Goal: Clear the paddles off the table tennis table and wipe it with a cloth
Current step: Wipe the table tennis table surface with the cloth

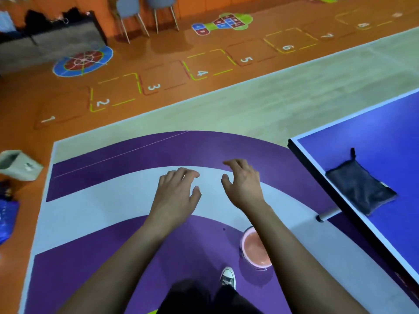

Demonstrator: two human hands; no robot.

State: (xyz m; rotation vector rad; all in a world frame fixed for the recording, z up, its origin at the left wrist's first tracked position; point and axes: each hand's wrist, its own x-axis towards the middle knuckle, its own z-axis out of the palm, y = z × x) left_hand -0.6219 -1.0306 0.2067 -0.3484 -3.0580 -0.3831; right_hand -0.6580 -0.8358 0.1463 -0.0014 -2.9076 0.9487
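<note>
The blue table tennis table (390,137) fills the right side, its corner pointing toward me. A dark grey cloth (360,189) with a small loop lies flat on it near the edge. No paddle is visible. My left hand (176,193) and my right hand (244,184) hover side by side over the floor, left of the table, fingers loosely spread and holding nothing. Both are well apart from the cloth.
A pink bucket (256,250) stands on the purple floor under my right forearm, beside my shoe (227,277). A pale bin (18,165) and a blue bag (6,216) sit at the far left. Two chairs (145,12) and a dark bench stand at the back.
</note>
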